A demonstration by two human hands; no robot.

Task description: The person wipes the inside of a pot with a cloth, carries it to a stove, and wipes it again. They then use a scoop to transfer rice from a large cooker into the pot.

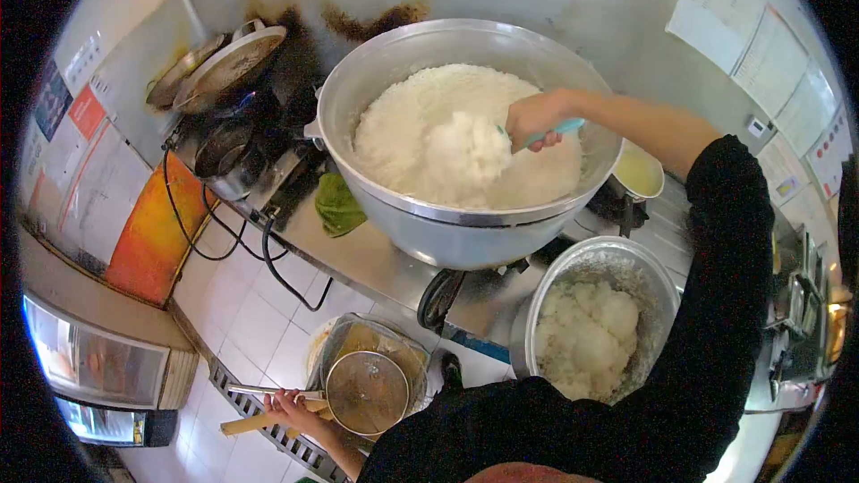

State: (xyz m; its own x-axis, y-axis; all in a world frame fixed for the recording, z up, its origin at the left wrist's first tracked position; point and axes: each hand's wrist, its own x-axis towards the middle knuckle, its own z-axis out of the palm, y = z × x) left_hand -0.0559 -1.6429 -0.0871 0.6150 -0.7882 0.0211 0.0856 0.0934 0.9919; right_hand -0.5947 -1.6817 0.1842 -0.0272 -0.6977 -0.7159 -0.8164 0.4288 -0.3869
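My right hand (539, 120) is closed round the light-blue handle of a scoop (546, 135) over a very large metal pot. White rice (465, 148) is heaped on the scoop's head, which it hides. The big pot (429, 237) holds a wide bed of rice. Below it to the right stands a smaller metal pot (532, 340) with clumped rice (591, 335) inside. At the lower left, my left hand (295, 413) has its fingers round the handle of a round mesh strainer (368, 393), beside a wooden stick (259, 421).
A lined bin (344, 333) stands on the tiled floor under the strainer. On the steel counter lies a green cloth (337, 206). A small pot (228, 156) and pans (230, 67) are at the left. A pan with yellowish liquid (639, 171) sits right of the big pot.
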